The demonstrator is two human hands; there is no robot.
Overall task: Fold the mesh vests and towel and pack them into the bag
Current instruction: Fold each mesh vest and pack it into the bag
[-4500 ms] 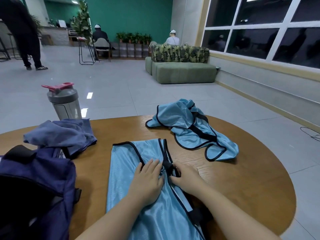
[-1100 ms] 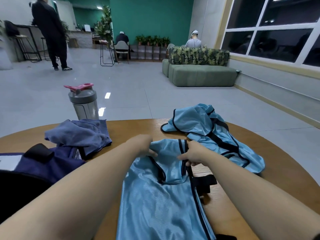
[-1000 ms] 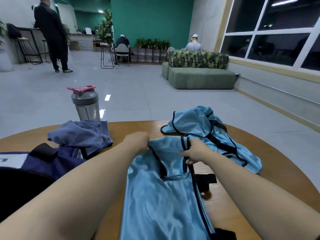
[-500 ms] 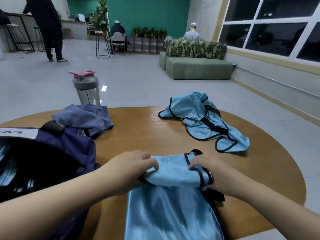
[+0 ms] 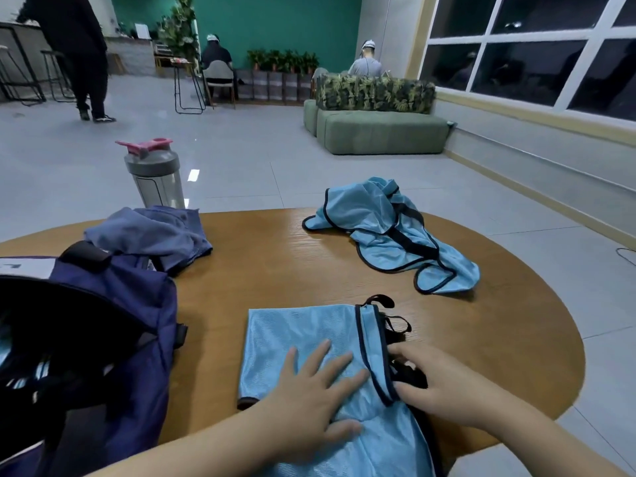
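Head view: left hand [image 5: 311,390] lies flat with spread fingers on the folded vest [image 5: 303,342], right hand [image 5: 437,387] loosely curled at its black-trimmed edge; vest's long axis runs away from the fingertips.

Grey tiled floor [image 5: 241,160], green sofa [image 5: 378,132], teal wall [image 5: 275,22], dark windows [image 5: 533,46].

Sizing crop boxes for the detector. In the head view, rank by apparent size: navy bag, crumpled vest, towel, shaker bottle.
1. navy bag, though nearness to the camera inflates it
2. crumpled vest
3. towel, close to the vest in extent, so that order is unsure
4. shaker bottle, farthest away
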